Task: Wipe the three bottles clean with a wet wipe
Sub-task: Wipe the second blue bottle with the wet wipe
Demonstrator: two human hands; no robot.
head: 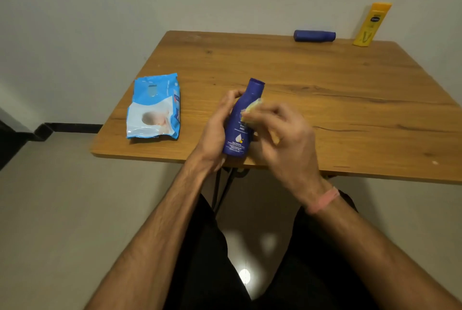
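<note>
My left hand (219, 124) grips a dark blue lotion bottle (241, 134) from its left side, holding it tilted above the table's near edge with the cap pointing away. My right hand (282, 134) presses a crumpled wet wipe (252, 108) against the bottle's upper front; this hand is motion-blurred. A second blue bottle (314, 35) lies on its side at the table's far edge. A yellow bottle (372, 24) stands upside down on its cap at the far right, leaning against the wall.
A blue and white pack of wet wipes (155, 107) lies at the left side of the wooden table (325, 99). The table stands against a pale wall. Its black metal legs (222, 189) and my knees are below the near edge.
</note>
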